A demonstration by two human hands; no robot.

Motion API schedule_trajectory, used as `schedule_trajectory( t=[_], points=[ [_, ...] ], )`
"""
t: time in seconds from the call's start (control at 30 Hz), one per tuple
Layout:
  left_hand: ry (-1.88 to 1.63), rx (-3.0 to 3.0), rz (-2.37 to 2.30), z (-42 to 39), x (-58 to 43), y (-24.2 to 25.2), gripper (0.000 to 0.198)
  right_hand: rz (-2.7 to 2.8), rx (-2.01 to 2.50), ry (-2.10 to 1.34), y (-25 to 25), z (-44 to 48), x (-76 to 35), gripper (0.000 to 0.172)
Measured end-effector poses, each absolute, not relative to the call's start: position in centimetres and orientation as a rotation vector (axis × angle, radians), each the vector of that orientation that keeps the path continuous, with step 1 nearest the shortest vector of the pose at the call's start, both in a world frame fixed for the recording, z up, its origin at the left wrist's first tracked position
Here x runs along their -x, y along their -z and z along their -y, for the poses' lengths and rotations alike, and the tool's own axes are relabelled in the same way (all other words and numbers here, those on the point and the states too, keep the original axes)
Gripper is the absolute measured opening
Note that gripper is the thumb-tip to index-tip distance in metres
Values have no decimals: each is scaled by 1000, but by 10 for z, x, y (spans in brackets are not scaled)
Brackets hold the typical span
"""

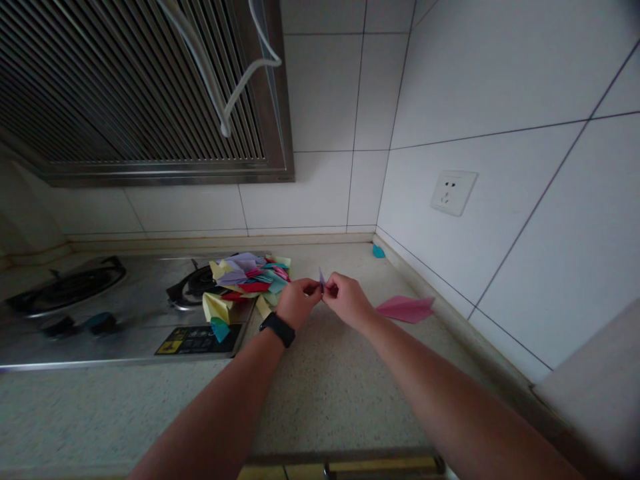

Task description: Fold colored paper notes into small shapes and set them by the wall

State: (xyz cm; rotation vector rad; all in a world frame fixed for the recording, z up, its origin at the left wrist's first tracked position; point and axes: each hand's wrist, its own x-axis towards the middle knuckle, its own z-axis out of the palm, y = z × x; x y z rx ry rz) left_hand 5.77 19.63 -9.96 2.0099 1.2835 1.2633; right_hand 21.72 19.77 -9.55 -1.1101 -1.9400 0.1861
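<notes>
A small folded piece of purple paper [321, 275] is pinched between both hands above the countertop, and most of it is hidden by my fingers. My left hand [299, 298], with a black watch on its wrist, grips it from the left with closed fingers. From the right, my right hand [347, 299] holds it between thumb and fingers, close against the left. Just left of my left hand lies a pile of folded paper pieces [255, 275] in purple, yellow, red, teal and pink. To the right of my right hand rests a pink folded paper plane [406, 309].
The pile partly covers a steel gas stove [140, 327] on the left. A small blue folded paper [379, 251] lies in the back corner. A range hood [150, 100] with a hanging white cable [245, 83] is overhead. The right tiled wall has a socket [454, 192].
</notes>
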Motion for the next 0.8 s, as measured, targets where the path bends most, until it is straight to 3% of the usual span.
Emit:
schedule_trajectory(
  t=[0.63, 0.8],
  points=[
    [-1313, -1797, -1170, -208, -56, 107, 12, 1918, 1118, -76, 93, -196, -209, 3],
    [-1316, -1863, -1233, -208, -54, 105, 13, 1942, 1121, -85, 93, -193, -209, 11]
  ],
)
